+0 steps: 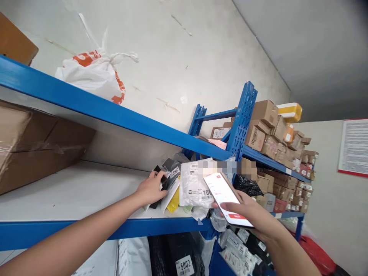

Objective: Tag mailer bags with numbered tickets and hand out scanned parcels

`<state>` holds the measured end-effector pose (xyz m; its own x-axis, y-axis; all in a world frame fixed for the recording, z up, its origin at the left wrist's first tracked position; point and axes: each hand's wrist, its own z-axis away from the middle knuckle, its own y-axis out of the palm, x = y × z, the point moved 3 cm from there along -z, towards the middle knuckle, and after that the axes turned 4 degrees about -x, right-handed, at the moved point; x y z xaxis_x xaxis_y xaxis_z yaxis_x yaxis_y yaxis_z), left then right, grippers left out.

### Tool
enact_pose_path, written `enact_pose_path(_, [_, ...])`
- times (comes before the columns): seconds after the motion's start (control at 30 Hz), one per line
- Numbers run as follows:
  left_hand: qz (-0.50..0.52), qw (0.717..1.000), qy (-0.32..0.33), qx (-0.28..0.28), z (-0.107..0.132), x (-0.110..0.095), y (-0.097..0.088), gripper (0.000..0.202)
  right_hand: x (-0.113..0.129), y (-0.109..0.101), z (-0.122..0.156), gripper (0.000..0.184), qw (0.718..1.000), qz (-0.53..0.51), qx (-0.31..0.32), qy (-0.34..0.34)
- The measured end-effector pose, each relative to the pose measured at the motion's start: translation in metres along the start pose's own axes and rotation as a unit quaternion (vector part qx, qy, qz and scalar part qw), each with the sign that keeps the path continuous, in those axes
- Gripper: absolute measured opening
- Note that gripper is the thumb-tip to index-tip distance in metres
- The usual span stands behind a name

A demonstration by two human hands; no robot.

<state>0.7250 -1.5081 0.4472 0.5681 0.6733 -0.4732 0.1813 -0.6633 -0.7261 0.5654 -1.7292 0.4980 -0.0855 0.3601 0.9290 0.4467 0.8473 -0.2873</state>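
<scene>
My right hand (241, 207) holds a smartphone (220, 191) with its lit screen facing up; the screen is mostly white with red parts, its text too small to read. My left hand (151, 188) reaches onto the shelf, its fingers curled over the edge of a black parcel bag (156, 203) at the left end of a row of parcels. Beside it lean another dark labelled bag (172, 166) and a yellow packet (174, 201). A white parcel bag (194, 184) with printed labels stands to their right, partly behind the phone.
A large cardboard box (43, 145) sits on the left of the blue-edged shelf (86, 191). Above it, a white plastic bag with orange print (92, 76) rests on the upper level. Black and white parcels (184, 264) lie below. Another rack of cardboard boxes (281, 153) stands at the right.
</scene>
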Motion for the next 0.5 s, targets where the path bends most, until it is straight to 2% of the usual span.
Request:
enact_pose_path(0.1, [-0.035,0.997,0.05,0.056,-0.008,-0.001,-0.002,0.066,-0.019,-0.024,0.029,0.078,0.998,-0.062,-0.02,0.025])
enact_pose_path(0.17, [-0.013,0.994,0.063,0.082,-0.009,0.005,-0.004,0.078,-0.032,-0.033,0.051,0.09,0.992,-0.111,-0.036,0.045])
enact_pose_path(0.23, [0.031,0.995,0.05,0.078,-0.001,0.009,-0.006,0.086,-0.044,-0.038,0.074,0.095,0.987,-0.146,-0.042,0.053])
enact_pose_path(0.27, [0.052,0.996,0.046,0.046,0.009,0.008,-0.007,0.087,-0.05,-0.039,0.085,0.094,0.986,-0.156,-0.038,0.052])
enact_pose_path(0.3, [0.078,0.996,0.048,0.0,0.023,0.003,-0.007,0.084,-0.057,-0.04,0.097,0.091,0.985,-0.163,-0.03,0.048])
enact_pose_path(0.37, [0.174,0.98,0.056,-0.079,0.066,-0.016,-0.002,0.072,-0.07,-0.041,0.121,0.077,0.984,-0.173,-0.008,0.037])
enact_pose_path(0.4, [0.258,0.961,0.056,-0.081,0.093,-0.03,0.003,0.066,-0.077,-0.042,0.133,0.072,0.983,-0.18,0.005,0.034])
enact_pose_path(0.43, [0.369,0.929,0.025,-0.025,0.122,-0.044,0.014,0.063,-0.085,-0.043,0.145,0.069,0.981,-0.188,0.019,0.034])
enact_pose_path(0.47, [0.465,0.883,-0.01,0.068,0.153,-0.061,0.026,0.066,-0.093,-0.044,0.158,0.069,0.979,-0.197,0.038,0.037])
enact_pose_path(0.5, [0.539,0.83,-0.046,0.132,0.184,-0.077,0.037,0.068,-0.1,-0.044,0.17,0.071,0.976,-0.207,0.062,0.042])
